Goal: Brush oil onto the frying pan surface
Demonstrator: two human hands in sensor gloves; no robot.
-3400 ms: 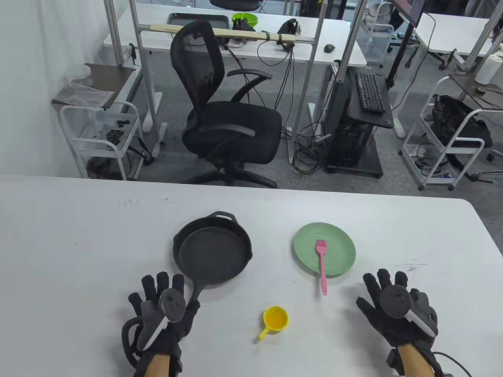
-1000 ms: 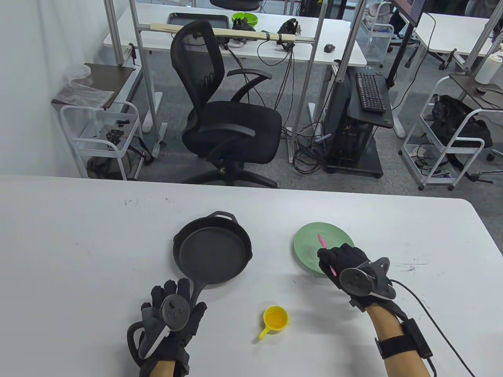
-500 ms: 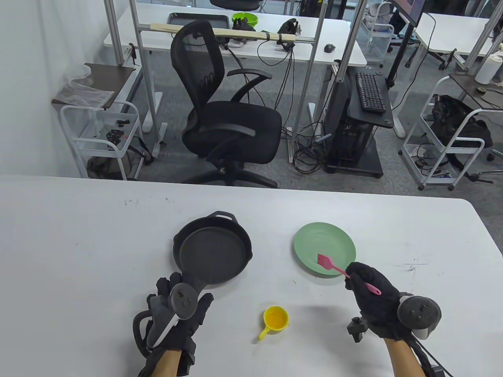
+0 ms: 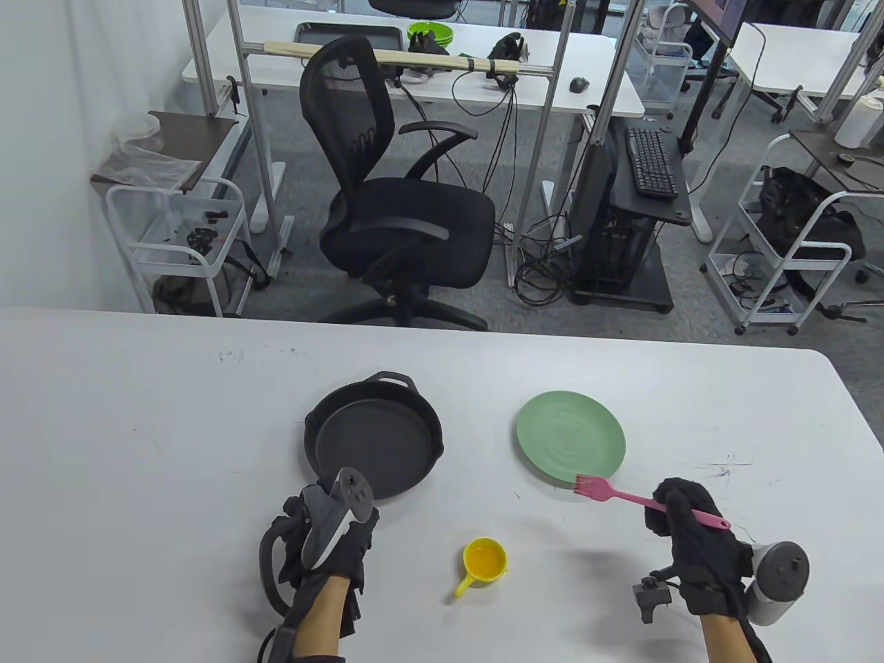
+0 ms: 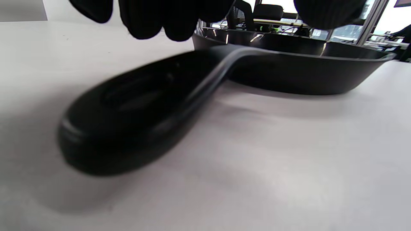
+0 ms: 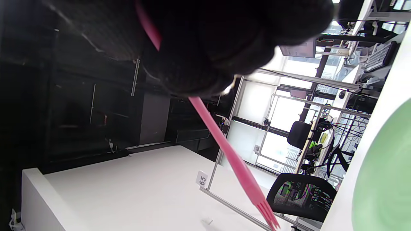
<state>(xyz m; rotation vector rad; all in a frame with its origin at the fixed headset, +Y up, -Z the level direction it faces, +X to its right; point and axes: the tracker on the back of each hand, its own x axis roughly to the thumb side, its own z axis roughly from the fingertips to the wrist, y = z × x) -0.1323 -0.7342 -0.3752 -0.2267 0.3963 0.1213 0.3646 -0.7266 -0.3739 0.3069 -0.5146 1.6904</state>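
Near the green plate (image 4: 545, 421), the right hand (image 4: 694, 545) grips the pink silicone brush (image 4: 621, 496), likely needing next a dip in the yellow oil cup (image 4: 485, 561), while the left hand (image 4: 324, 539) hovers, fingers relaxed, over the frying pan's handle (image 5: 135, 106).

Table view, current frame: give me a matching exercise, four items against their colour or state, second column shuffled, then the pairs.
Column one:
1. frying pan
2. brush
3. plate
4. small cup

Column two:
A. green, nothing on it
B. yellow, holds yellow liquid
C. black, left hand at its handle
D. pink, gripped by right hand above the table

Pairs: 1-C, 2-D, 3-A, 4-B
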